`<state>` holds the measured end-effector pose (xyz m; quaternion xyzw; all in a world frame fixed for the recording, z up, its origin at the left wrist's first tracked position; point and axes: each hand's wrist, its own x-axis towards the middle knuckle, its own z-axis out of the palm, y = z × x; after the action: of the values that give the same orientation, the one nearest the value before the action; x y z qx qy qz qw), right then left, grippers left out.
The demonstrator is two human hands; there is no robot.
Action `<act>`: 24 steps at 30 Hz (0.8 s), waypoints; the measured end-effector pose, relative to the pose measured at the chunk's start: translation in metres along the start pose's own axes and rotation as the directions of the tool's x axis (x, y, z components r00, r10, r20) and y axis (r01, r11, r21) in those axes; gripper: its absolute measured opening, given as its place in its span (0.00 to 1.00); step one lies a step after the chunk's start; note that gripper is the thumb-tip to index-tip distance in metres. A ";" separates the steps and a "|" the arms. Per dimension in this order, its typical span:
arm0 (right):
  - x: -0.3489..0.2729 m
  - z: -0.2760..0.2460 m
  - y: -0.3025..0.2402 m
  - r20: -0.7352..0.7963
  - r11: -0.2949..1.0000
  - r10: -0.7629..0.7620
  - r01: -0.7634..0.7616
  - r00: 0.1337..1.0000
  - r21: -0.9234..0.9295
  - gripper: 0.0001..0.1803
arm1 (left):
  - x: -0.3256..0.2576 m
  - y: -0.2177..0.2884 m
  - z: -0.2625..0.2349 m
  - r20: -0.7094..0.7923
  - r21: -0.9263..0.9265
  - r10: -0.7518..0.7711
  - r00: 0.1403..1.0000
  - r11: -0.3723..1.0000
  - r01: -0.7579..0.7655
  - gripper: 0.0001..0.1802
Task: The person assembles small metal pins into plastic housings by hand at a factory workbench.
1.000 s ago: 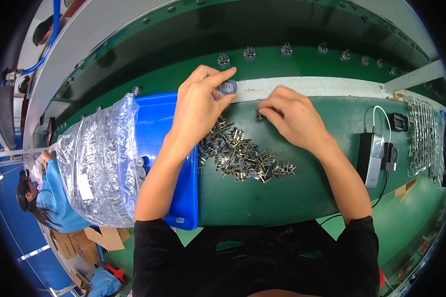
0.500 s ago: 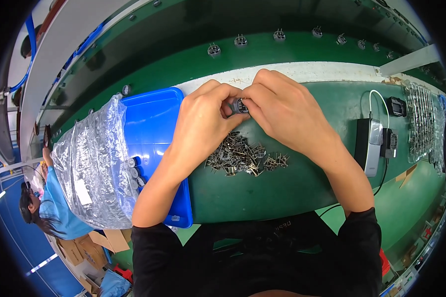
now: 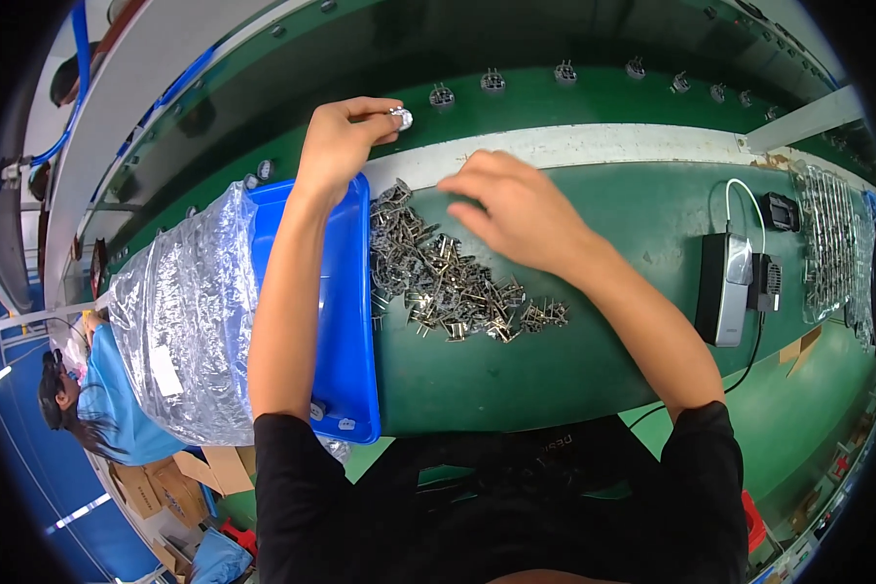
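Note:
Between the thumb and fingers of my left hand [image 3: 339, 144] is a small round grey-and-silver part [image 3: 402, 118], out over the near edge of the green conveyor belt [image 3: 603, 102]. The fingers hide some of it. My right hand [image 3: 516, 209] hovers above the green worktop with thumb and fingers apart, slightly blurred, and nothing shows in it. Below and left of it lies a loose pile of small metal pin pieces [image 3: 453, 292]. Several similar round parts with upright pins, one of them a grey part [image 3: 442, 95], stand spaced along the belt.
A blue tray [image 3: 363, 321] sits left of the pile, partly under a clear plastic bag [image 3: 190, 321]. A white ledge [image 3: 613, 143] separates worktop and belt. On the right are a grey-black device [image 3: 725, 292] with cables and a clear-wrapped stack [image 3: 829, 243]. Another person [image 3: 117, 399] is at far left.
My hands have parted: the left carried the round part up and left to the belt, while the right stayed over the worktop and opened. The belt's parts have shifted right.

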<state>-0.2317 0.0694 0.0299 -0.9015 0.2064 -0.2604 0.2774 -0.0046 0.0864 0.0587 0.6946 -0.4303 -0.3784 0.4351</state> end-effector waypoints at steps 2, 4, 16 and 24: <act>0.003 0.017 0.000 0.018 0.998 0.012 -0.013 1.000 0.065 0.11 | 0.021 -0.020 -0.010 -0.012 -0.021 0.007 1.000 1.000 -0.007 0.14; 0.007 0.026 0.002 0.078 0.996 -0.032 0.026 0.996 0.080 0.09 | 0.033 -0.028 -0.012 -0.019 0.053 0.007 1.000 0.999 -0.006 0.13; 0.009 0.025 0.005 0.126 0.993 -0.107 0.099 0.986 0.063 0.06 | 0.024 -0.029 -0.005 0.060 0.437 0.233 0.971 0.868 -0.236 0.24; -0.009 -0.017 -0.001 0.159 0.920 -0.251 0.286 0.955 -0.268 0.08 | 0.022 -0.026 -0.001 0.090 0.567 0.321 0.943 0.762 -0.314 0.22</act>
<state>-0.2482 0.0681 0.0391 -0.9662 0.0991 -0.2076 0.1167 0.0106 0.0727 0.0318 0.7123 -0.6325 -0.1480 0.2659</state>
